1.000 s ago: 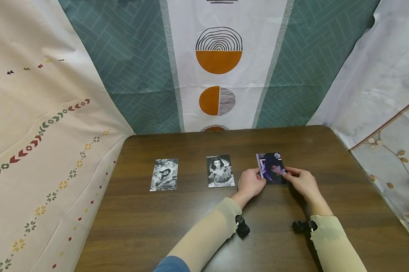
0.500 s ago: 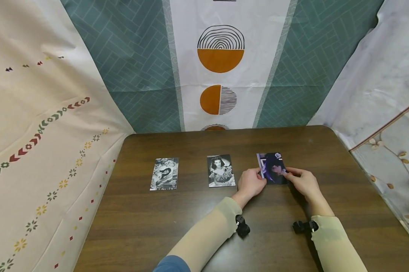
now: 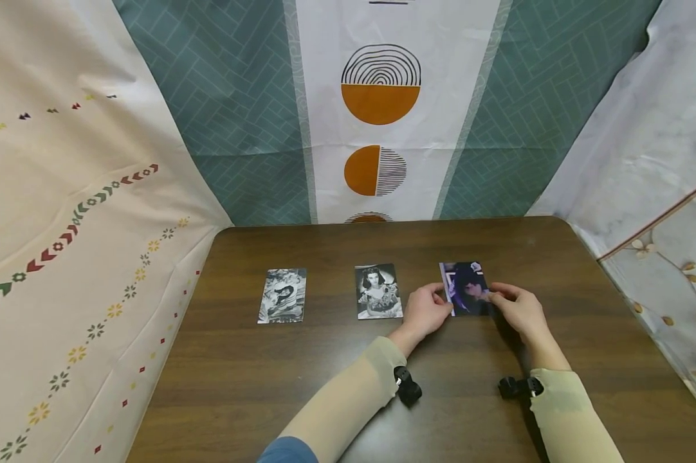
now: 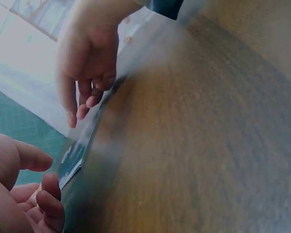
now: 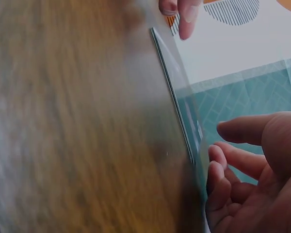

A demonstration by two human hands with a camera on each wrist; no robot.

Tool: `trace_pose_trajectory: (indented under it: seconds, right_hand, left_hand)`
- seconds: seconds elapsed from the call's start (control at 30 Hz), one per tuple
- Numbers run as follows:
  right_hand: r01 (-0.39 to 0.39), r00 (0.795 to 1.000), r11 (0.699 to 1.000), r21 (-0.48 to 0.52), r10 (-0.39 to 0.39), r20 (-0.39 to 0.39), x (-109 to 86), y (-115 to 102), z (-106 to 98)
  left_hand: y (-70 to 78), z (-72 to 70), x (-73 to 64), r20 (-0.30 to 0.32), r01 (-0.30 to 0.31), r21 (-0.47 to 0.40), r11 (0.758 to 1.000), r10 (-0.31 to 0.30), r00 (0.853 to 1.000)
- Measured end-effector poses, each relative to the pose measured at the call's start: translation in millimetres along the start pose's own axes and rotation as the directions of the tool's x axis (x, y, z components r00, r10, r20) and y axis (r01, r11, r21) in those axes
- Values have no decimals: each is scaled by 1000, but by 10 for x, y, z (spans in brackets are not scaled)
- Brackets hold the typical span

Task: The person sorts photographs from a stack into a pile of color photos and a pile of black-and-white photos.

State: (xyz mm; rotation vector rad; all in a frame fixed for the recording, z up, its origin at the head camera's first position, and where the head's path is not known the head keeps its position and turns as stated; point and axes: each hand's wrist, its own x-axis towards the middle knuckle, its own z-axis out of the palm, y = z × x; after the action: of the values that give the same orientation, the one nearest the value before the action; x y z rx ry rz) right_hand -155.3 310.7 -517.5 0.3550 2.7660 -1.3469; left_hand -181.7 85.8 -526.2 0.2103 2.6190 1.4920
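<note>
One purple photo (image 3: 465, 289) is lying on the brown table (image 3: 325, 379), at the right-hand end of a row of three, between the person's two hands. The left hand (image 3: 424, 315) is resting at its left edge, near the lower corner; the right hand (image 3: 520, 308) is sitting at the right edge, somewhat below mid-height. Neither hand is clenching: in the wrist views each thumb is standing apart from the bent, relaxed fingers, and nothing is being pinched between them. Fingertips are meeting or nearly meeting the photo's edges — firm contact cannot be confirmed on either side.

Two black-and-white photos are completing the row. The middle photo (image 3: 378, 292), showing a seated figure with dark hair, is lying just beside the left hand. The far-left photo (image 3: 282, 296) is lying well apart from both hands. All three are standing separate, with bare wood showing between them.

Both wrists are carrying a small black device, the left device (image 3: 407, 386) and the right device (image 3: 518, 387), and pale sleeves (image 3: 348, 392) are covering the forearms. Behind the table a green and white cloth (image 3: 238, 96) is hanging — orange half-circles are marking its white strip. A cream cloth (image 3: 64, 225) is hanging on the left, a flowered white cloth (image 3: 643, 128) on the right.
</note>
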Motion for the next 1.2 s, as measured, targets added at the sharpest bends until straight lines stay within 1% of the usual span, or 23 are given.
trace_pose_trajectory:
  seconds: [0.13, 0.23, 0.4, 0.57, 0.77, 0.87, 0.97, 1.07, 1.2]
  right_hand:
    - [33, 999, 999, 8, -33, -44, 15, -67, 61]
    - [55, 997, 998, 22, -54, -50, 22, -130, 114]
    - [73, 997, 995, 68, -70, -44, 35, -245, 236]
    - [97, 994, 992, 79, -93, -52, 44, -354, 356]
    - [135, 991, 989, 66, -135, -5, 70, -453, 489]
    - [160, 987, 986, 55, -161, 15, 84, -483, 556]
    - [183, 982, 981, 62, -185, 36, 93, -522, 635]
    - [205, 976, 976, 70, -210, 61, 98, -584, 741]
    - [224, 967, 972, 66, -231, 108, 104, -705, 877]
  left_hand:
    - [-21, -78, -17, -12, -32, -59, 998, 31, 999]
    - [-33, -128, -25, -16, -41, -87, 995, 40, 999]
    - [-51, -203, -21, -23, -41, -132, 990, 39, 999]
    - [-83, -307, -23, -28, -60, -168, 984, 56, 998]
    - [-181, -484, -60, -63, -70, -182, 981, 59, 996]
    - [-230, -565, -80, -74, -61, -189, 980, 48, 996]
    - [-290, -651, -99, -75, -42, -206, 978, 27, 997]
    - [-374, -769, -119, -90, -27, -195, 980, 10, 996]
    - [-498, -938, -144, -130, -5, -192, 981, -20, 991]
